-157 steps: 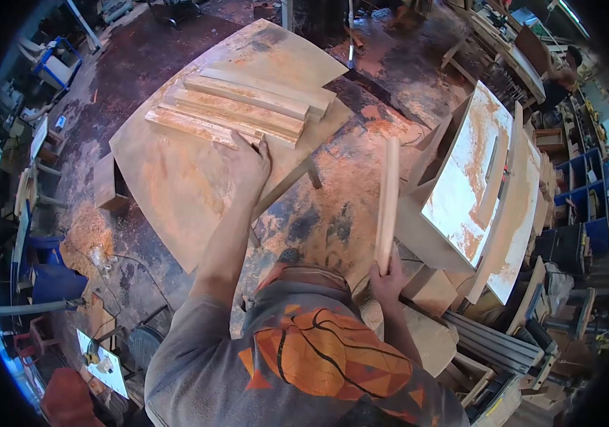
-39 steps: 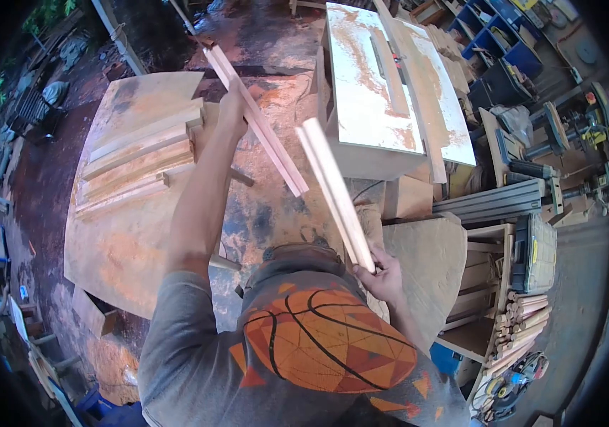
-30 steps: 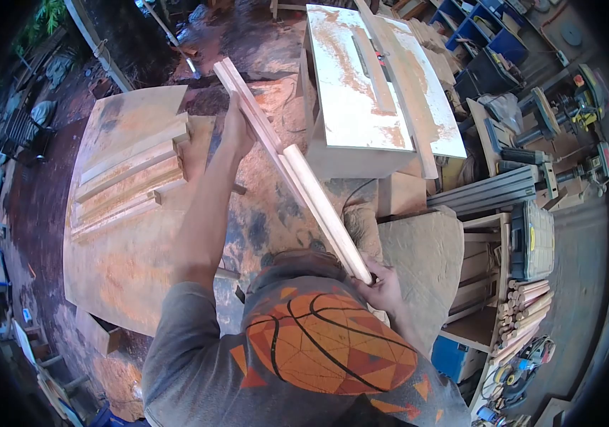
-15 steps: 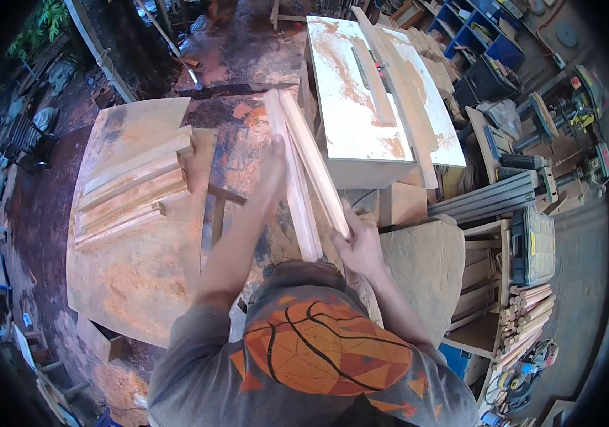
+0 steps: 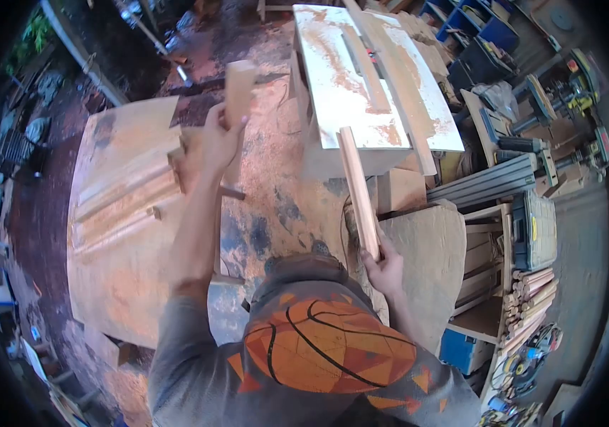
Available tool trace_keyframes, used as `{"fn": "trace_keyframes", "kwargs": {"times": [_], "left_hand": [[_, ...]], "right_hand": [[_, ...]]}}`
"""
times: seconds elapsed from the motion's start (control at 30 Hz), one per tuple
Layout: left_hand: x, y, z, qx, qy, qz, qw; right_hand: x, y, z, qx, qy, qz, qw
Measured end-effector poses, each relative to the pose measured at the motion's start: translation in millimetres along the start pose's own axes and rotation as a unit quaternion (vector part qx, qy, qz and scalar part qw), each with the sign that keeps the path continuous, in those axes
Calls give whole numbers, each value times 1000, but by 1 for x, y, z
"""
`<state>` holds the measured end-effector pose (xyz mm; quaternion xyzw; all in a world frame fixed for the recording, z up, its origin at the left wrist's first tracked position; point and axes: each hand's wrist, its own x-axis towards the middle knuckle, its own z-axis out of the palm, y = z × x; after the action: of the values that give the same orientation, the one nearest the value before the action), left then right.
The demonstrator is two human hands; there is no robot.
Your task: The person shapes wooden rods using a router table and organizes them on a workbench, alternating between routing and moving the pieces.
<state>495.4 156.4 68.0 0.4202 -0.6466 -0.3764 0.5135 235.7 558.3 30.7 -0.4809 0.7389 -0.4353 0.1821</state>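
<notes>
My left hand (image 5: 224, 135) is closed around a wooden board (image 5: 239, 89), which is seen nearly end-on and partly blurred, over the right edge of the plywood sheet. In my right hand (image 5: 384, 267) is a slim wooden strip (image 5: 358, 192), gripped near its lower end. Its far end points up toward the white-topped table saw. Several wooden pieces (image 5: 130, 188) lie on the plywood sheet (image 5: 134, 285) to the left of my left forearm.
Ahead stands the white saw table (image 5: 340, 128) with a long board (image 5: 390, 78) across it and sawdust on top. A stone-like slab (image 5: 429, 263) sits to my right, near a wooden rack (image 5: 486, 285) and bundled sticks (image 5: 532, 302). Sawdust covers the floor (image 5: 269, 171).
My hands have moved apart. The two wooden pieces, side by side before, are now separate: the left one has swung left and turned end-on, the right one has shifted right.
</notes>
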Motion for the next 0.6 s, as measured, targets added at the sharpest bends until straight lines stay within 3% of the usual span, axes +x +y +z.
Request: {"fn": "trace_keyframes", "kwargs": {"times": [0.03,0.13,0.17,0.23,0.37,0.43,0.6], "left_hand": [[8,10,5,-2,-13,10,1000],[-3,6,24,118,-162,69,977],[-2,11,40,109,-172,85,975],[-18,19,55,283,-225,213,908],[-30,51,98,312,-268,262,873],[-30,54,117,328,-286,282,855],[-39,63,152,317,-314,326,833]], "right_hand": [[1,1,-4,3,15,4,1000],[-24,-13,-24,44,17,159,986],[-22,-11,-28,43,37,158,986],[-26,-8,-32,29,153,21,988],[-24,3,-59,16,205,110,973],[-16,15,-76,-111,153,171,967],[26,35,-103,-134,83,182,971]]}}
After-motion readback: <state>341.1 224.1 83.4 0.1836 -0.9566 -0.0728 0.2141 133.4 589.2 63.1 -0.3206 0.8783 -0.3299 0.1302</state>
